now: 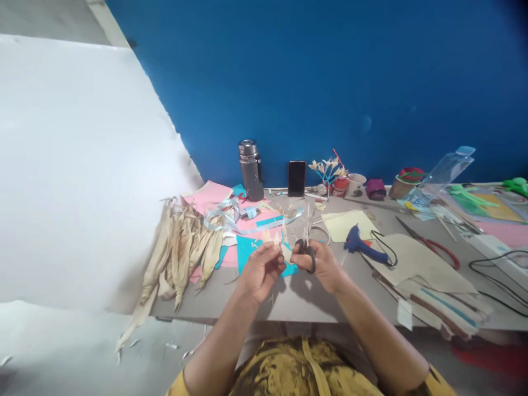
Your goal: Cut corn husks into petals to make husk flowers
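Observation:
My left hand is closed in a pinch on a small pale piece of corn husk, whose pointed tips stick up above the fingers. In my right hand is a pair of scissors with black handles, its blades pointing up and away from me. Both hands are close together over a blue sheet at the front of the table. Dried corn husks lie in a bundle to the left, some hanging over the table edge. Light blue ribbon is coiled beyond them.
A steel flask and a phone stand by the blue wall, beside husk flowers on blue stems. Rightward lie a blue glue gun, red-handled shears, stacked cloth, a clear bottle and black cable.

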Available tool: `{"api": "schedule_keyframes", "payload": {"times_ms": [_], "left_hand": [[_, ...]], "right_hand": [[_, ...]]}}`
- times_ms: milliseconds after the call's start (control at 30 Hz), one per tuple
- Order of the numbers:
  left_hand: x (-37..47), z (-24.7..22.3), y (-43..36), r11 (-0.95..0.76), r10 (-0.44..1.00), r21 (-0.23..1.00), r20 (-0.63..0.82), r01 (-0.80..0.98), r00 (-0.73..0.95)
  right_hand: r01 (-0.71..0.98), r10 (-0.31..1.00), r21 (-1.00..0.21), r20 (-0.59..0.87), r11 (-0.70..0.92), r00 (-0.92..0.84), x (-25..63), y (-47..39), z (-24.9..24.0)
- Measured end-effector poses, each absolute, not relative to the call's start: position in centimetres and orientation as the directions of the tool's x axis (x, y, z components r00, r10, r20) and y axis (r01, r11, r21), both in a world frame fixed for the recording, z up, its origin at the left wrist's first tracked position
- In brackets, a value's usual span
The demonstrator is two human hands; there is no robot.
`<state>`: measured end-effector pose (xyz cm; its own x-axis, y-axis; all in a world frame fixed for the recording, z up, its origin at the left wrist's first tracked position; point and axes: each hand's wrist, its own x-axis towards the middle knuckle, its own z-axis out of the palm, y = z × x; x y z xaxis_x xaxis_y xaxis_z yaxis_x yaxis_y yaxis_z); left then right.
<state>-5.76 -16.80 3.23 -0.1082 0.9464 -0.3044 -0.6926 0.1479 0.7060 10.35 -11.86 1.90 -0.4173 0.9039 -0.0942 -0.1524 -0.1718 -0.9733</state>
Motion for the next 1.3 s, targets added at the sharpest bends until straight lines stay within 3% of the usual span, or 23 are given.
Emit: {"api": "schedule_keyframes", "payload": {"times_ms": [233, 367, 533, 733, 933, 1133, 1300], "left_hand": [[-5.0, 4.8, -13.5, -0.091, 0.95, 0.871, -0.069, -0.482, -0.304], [-4.0, 4.5, -11.0, -0.088, 0.973, 0.855, -0.036, -0.511, -0.229], [-3.7, 2.8, -9.3, 0.039, 0.999, 0.869, -0.031, -0.493, 0.025], [-4.3, 1.0, -8.8, 0.162, 0.982, 0.811, -0.076, -0.562, 0.173], [-4.4, 0.4, -9.0, 0.161, 0.983, 0.724, -0.059, -0.671, 0.172], [-4.0, 0.1, -9.1, 0.13, 0.991, 0.734, -0.084, -0.667, 0.101], [-3.6, -0.1, -9.0, 0.107, 0.994, 0.704, -0.061, -0.702, 0.091]], "right_hand": [[-0.032, 0.903, -0.999, 0.018, 0.005, -0.429, 10.2, -9.0, 2.4], [0.012, 0.892, -0.993, 0.101, 0.118, -0.44, 9.8, -7.0, 2.5], [-0.008, 0.893, -1.0, 0.009, 0.006, -0.45, 10.0, -5.7, 0.3], [-0.044, 0.875, -0.995, -0.054, -0.085, -0.482, 9.8, -5.7, -0.9], [-0.093, 0.819, -0.989, -0.043, -0.117, -0.573, 9.5, -5.6, -1.4], [-0.169, 0.723, -0.974, 0.009, -0.149, -0.691, 10.3, -4.8, -2.5], [-0.054, 0.837, -0.998, 0.008, -0.026, -0.547, 10.0, -5.1, -1.8]]}}
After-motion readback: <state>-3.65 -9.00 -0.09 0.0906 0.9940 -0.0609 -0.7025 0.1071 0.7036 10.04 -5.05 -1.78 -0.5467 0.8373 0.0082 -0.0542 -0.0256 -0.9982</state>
